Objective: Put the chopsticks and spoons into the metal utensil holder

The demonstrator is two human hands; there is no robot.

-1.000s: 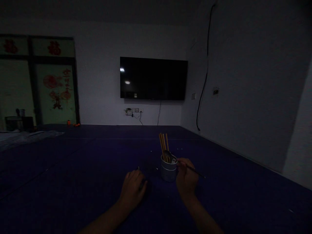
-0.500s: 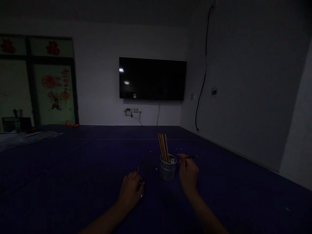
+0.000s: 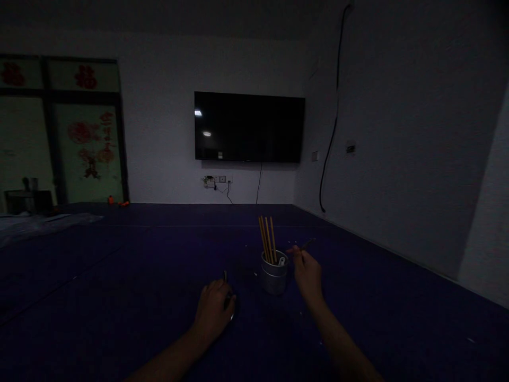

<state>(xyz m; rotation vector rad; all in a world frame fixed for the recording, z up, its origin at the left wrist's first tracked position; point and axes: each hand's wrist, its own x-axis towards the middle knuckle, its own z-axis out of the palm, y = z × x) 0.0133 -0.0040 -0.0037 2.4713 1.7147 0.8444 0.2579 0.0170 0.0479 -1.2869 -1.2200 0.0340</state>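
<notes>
A grey metal cup [image 3: 274,281] stands upright on the dark blue table. Several wooden chopsticks [image 3: 268,239] lean in it, along with a small white piece [image 3: 282,261] near its rim. My right hand [image 3: 308,276] is just right of the cup, pinching a thin dark pen-like stick [image 3: 308,243] that points up and right. Left of the cup, my left hand [image 3: 214,305] lies low over the table, its fingers curled round a dark thing [image 3: 225,276] with shiny ends. Most of that thing is hidden under the hand, and its kind cannot be made out.
Clear plastic sheeting [image 3: 51,222] and a dark box [image 3: 29,201] lie at the far left of the table. Small orange items [image 3: 119,202] sit at the far edge. A television [image 3: 249,127] hangs on the back wall. A black cable [image 3: 331,138] runs down the right wall.
My right hand has shifted slightly left, and the stick in it has tilted from nearly level to pointing up and right. My left hand and the cup have stayed in place.
</notes>
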